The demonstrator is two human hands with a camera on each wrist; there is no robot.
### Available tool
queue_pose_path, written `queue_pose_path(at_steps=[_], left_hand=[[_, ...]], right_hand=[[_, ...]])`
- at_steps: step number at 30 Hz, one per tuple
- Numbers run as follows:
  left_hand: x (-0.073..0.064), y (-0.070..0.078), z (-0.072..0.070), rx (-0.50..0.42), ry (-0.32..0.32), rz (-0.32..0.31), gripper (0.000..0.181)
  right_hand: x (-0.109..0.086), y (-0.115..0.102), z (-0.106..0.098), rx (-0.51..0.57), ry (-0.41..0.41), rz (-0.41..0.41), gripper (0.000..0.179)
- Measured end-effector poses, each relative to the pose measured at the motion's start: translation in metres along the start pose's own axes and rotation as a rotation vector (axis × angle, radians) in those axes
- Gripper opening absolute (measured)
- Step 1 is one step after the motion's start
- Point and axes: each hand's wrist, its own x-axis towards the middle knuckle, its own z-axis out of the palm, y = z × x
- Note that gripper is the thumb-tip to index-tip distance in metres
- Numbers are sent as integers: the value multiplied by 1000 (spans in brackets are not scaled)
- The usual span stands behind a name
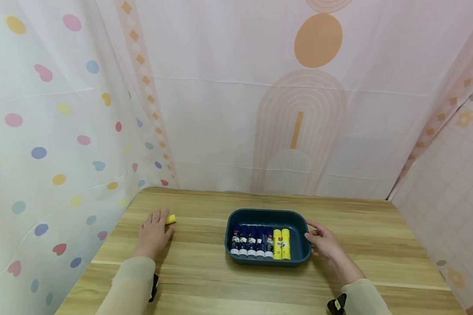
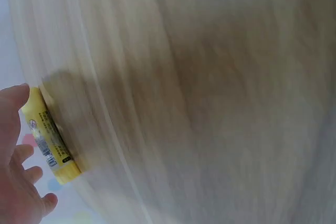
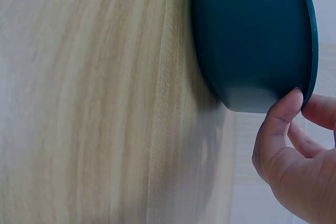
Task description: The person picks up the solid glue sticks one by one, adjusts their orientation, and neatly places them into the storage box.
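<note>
At the left of the table in the head view, my left hand [image 1: 153, 230] is beside a yellow glue stick [image 1: 171, 219]. Its thumb tip overlaps one end of that glue stick in the left wrist view, and its other fingers are loosely bent, apart from one another. A dark teal plastic bin [image 1: 266, 262] stands in the middle of the table. My right hand [image 1: 326, 243] pinches the bin's right rim between thumb and fingers. Inside the bin lies a row of several dark blue glue sticks [image 1: 252, 240] with white ends, followed by two yellow glue sticks [image 1: 281, 243] on the right.
The wooden table [image 1: 205, 288] reaches back to a pink patterned cloth [image 1: 213, 131]. A cloth with coloured dots [image 1: 63, 131] hangs along the left side, and a checked cloth [image 1: 449, 188] along the right. The bin's right end shows bare floor beside the yellow glue sticks.
</note>
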Motion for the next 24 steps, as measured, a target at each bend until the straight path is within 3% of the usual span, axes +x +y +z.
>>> queue_pose_path(at_steps=[10,17,24], left_hand=[[1,1,3,43,-51,-40,62],[1,2,3,50,-18,-56,47],[1,3,1,37,-6,-72,45]], right_hand=[[-1,0,2,20,-9,-7,47],[0,0,1,23,-8,-5,47],[-1,-1,0,26,-9,-10,48]])
